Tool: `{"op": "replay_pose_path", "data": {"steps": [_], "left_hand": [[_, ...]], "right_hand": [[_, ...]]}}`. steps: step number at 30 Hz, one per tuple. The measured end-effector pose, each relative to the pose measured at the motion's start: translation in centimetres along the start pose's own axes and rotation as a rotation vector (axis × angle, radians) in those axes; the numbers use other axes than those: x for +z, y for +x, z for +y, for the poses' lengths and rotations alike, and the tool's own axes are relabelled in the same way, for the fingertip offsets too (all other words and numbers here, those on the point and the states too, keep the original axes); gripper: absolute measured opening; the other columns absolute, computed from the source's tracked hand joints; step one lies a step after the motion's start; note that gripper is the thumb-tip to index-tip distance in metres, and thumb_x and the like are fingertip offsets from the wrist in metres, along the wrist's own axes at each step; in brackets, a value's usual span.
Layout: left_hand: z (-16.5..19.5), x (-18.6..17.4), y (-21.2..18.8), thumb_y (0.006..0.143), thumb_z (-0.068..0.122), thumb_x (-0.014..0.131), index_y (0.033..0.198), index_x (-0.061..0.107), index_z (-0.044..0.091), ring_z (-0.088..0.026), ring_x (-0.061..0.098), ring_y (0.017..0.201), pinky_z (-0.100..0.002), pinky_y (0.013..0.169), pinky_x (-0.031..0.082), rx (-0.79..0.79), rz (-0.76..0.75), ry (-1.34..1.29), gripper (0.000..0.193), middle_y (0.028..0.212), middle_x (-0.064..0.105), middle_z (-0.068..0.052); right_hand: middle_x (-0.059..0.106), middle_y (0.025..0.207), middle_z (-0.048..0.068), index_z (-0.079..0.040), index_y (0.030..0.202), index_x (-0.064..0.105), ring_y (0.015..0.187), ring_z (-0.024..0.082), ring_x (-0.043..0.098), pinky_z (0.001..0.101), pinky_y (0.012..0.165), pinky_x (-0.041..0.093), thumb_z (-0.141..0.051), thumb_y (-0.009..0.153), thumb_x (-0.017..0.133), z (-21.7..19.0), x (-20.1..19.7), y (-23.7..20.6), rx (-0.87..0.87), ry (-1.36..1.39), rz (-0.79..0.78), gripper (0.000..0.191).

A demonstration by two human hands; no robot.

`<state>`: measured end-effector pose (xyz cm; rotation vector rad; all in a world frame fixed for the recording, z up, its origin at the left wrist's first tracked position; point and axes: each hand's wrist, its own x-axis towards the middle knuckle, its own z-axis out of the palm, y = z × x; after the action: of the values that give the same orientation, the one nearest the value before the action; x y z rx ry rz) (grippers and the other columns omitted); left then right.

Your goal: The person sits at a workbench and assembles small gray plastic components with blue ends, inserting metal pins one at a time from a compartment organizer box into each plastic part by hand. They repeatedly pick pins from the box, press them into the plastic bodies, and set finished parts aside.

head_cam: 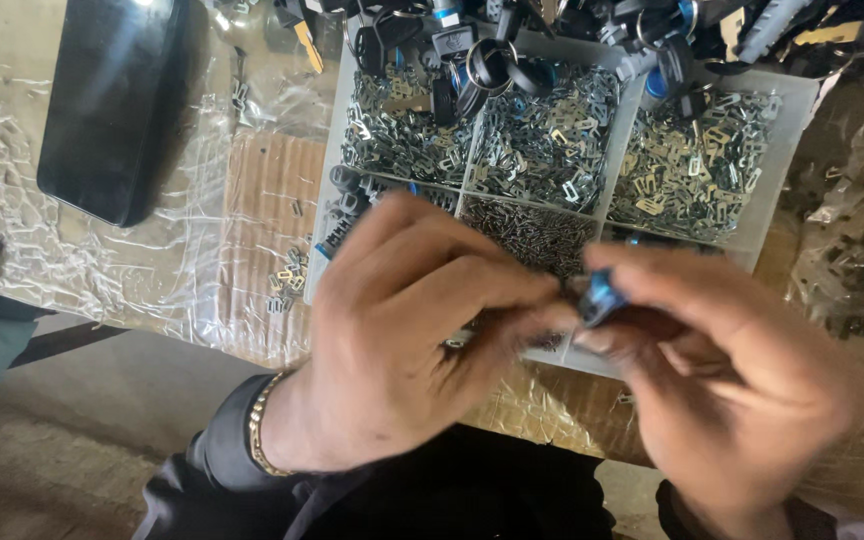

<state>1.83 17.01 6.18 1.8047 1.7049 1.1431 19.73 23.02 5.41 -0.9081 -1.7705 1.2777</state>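
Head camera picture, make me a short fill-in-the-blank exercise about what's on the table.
1. Both hands pinch a small black and ____ part.
2. The white tray holds heaps of tiny ____ pieces.
3. The left hand has a ____ chain at its wrist.
4. A black case lies ____ of the tray.

Missing words: blue; metal; gold; left

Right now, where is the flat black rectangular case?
In the head view, the flat black rectangular case lies at the top left on the plastic-wrapped table, left of the white compartment tray of small metal parts, away from both hands.
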Motion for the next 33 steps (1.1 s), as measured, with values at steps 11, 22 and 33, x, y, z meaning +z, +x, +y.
{"op": "replay_pose_path", "data": {"steps": [11,22,33], "left_hand": [[-0.2,0.2,-1.1,0.089,-0.002,0.081,0.107,0.076,0.006,-0.02,0.067,0.092,-0.032,0.077,0.058,-0.006,0.004,-0.134,0.02,0.102,0.074,-0.005],[-0.2,0.4,-1.2,0.087,-0.002,0.08,0.102,0.073,0.006,-0.019,0.076,0.098,-0.031,0.085,0.064,-0.026,0.014,-0.298,0.018,0.101,0.077,-0.006],[-0.4,0.6,-1.3,0.09,0.0,0.078,0.102,0.072,0.005,-0.014,0.079,0.091,-0.027,0.078,0.065,-0.19,0.021,-0.505,0.014,0.097,0.076,-0.006]], "right_hand": [[0.067,0.124,0.025,0.008,0.119,0.061,0.104,0.023,0.076,0.0281,0.083,0.069,0.012,0.089,0.072,0.9,-0.9,-2.0,0.134,0.006,0.06,0.033],[0.065,0.126,0.021,0.006,0.117,0.062,0.101,0.019,0.075,0.0251,0.084,0.069,0.009,0.092,0.071,0.8,-1.2,-2.5,0.15,0.015,0.008,0.027],[0.067,0.119,0.021,0.002,0.112,0.067,0.09,0.016,0.075,0.0208,0.073,0.066,0.007,0.087,0.077,1.2,-1.6,-2.4,0.05,-0.187,-0.018,0.028]]}}
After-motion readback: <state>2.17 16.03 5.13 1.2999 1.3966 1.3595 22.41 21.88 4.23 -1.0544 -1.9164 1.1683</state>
